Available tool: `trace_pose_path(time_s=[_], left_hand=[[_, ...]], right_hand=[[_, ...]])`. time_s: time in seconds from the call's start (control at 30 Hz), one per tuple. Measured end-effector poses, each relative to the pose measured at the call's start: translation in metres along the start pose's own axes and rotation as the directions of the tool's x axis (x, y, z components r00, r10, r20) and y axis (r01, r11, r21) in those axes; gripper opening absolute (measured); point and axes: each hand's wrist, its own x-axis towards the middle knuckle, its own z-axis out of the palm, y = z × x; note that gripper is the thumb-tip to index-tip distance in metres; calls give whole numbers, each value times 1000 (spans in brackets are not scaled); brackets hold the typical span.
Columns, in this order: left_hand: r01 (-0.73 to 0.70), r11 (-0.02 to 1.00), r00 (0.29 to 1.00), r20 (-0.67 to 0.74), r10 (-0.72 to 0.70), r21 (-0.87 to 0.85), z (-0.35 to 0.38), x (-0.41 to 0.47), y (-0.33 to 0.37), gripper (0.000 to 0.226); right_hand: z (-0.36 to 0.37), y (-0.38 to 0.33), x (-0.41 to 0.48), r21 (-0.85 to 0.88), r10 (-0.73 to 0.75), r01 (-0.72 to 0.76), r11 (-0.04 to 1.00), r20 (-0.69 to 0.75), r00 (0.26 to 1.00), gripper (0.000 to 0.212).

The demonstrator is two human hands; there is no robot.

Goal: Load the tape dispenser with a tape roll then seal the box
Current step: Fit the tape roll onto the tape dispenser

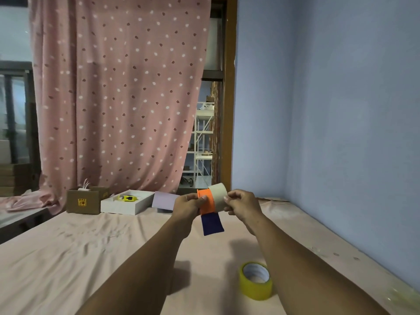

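while my left hand [189,204] grips the tape dispenser [208,211] by its orange frame, thumb on top and the blue handle hanging below my fingers, my right hand [241,204] pinches a pale cardboard core [218,194] at the dispenser's far side (an empty roll, i judge). loading looks barely begun: the yellow tape roll [255,280] lies untouched on the bed, well below my right fingers. the cardboard box [84,201] beyond my left fingers is unsealed.
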Motion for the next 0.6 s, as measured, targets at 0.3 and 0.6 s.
trace_pose_path(time_s=[0.3,0.6], left_hand=[[33,997,998,-53,-29,74,5,11,-36,16],[86,986,995,-52,-79,143,15,28,-79,11]], right_hand=[[5,41,13,-513,-97,52,857,-62,993,12],[4,90,23,-718,91,-87,690,-33,995,43]])
